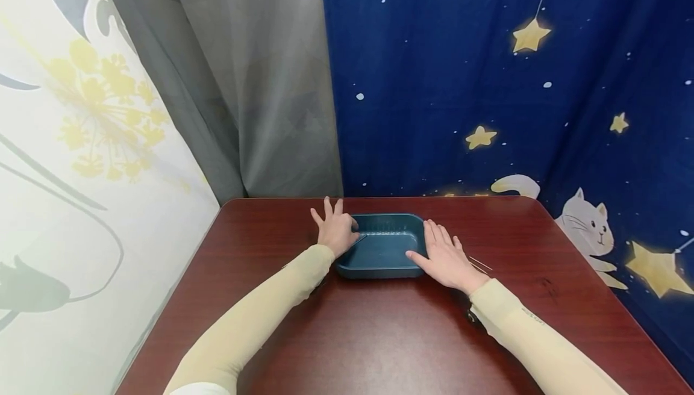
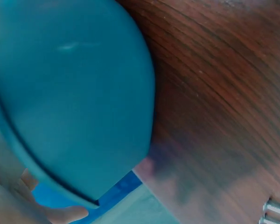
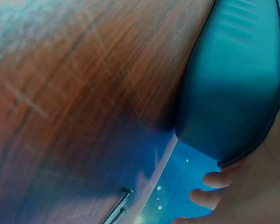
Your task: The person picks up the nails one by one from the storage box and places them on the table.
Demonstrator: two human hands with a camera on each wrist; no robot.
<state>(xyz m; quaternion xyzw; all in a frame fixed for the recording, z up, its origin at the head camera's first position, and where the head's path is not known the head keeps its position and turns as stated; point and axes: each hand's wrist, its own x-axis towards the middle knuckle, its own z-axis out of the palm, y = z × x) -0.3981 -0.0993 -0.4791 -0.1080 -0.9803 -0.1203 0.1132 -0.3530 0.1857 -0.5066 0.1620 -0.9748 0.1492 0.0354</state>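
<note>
A dark teal rectangular tray (image 1: 379, 271) lies on the dark red table (image 1: 379, 335). It looks empty inside. My left hand (image 1: 336, 229) lies against its left side with fingers spread and straight, thumb touching the rim. My right hand (image 1: 446, 255) lies flat against its right side, fingers straight, thumb reaching over the rim. In the left wrist view the tray's outer wall (image 2: 74, 93) fills the picture, with fingertips (image 2: 60, 214) at the bottom. In the right wrist view the tray wall (image 3: 233, 84) stands beside my fingers (image 3: 214, 186).
Two thin long metal screws (image 1: 480, 263) lie on the table just right of my right hand; the right wrist view shows these screws (image 3: 115, 211) too. Curtains (image 1: 488, 82) hang close behind and along both sides of the table.
</note>
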